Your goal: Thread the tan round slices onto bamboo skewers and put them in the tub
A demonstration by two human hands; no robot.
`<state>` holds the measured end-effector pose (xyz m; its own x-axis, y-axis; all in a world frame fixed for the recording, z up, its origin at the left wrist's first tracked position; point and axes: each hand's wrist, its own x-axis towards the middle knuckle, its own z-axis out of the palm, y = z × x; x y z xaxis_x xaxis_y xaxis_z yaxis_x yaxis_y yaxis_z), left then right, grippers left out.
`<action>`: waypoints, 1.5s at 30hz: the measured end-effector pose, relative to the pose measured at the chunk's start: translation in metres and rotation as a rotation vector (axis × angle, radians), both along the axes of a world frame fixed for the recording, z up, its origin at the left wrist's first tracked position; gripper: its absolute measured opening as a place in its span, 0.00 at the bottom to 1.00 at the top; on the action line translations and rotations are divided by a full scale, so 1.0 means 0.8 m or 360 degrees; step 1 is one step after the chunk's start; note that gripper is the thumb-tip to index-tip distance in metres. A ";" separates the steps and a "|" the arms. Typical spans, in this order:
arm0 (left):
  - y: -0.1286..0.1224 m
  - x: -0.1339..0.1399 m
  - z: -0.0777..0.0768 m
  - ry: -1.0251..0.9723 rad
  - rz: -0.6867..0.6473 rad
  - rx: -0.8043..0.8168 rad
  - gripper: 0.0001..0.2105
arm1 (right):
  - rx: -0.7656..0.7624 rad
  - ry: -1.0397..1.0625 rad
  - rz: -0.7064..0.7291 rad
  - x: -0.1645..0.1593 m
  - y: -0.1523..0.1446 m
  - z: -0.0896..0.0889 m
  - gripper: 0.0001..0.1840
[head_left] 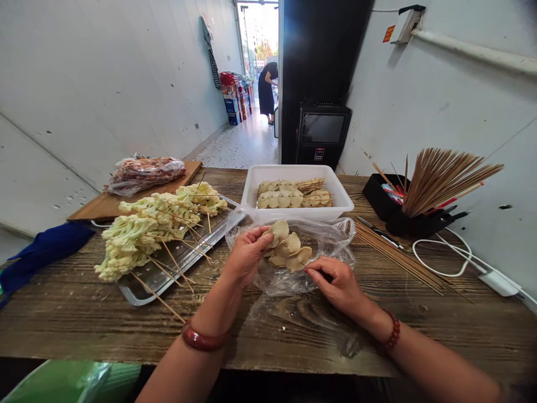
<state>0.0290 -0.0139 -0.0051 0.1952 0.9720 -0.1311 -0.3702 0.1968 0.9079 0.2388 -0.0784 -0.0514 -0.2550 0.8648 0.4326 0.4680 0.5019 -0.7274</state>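
Observation:
My left hand (248, 250) pinches a thin, round, beige slice (278, 230) between thumb and fingers. My right hand (335, 281) is closed on the end of a thin bamboo skewer (306, 266), most of which is hidden. Several more beige slices (290, 250) lie between my hands, over an open clear plastic bag (285, 284). Just beyond the bag stands a white plastic tub (348, 206) with skewered beige slices (280, 199) stacked inside it.
On the left, skewered cauliflower (151, 224) fills a metal tray (134, 298); a bagged meat pack (145, 173) rests on a wooden board (90, 208). Loose skewers (403, 260) lie right, near a black holder (377, 196) with upright skewers (444, 179). A person (266, 89) bends by the doorway.

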 end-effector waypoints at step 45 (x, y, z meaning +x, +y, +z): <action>0.005 -0.006 -0.010 0.0053 -0.0189 0.0040 0.15 | -0.0219 0.0230 -0.0007 -0.004 0.001 0.009 0.12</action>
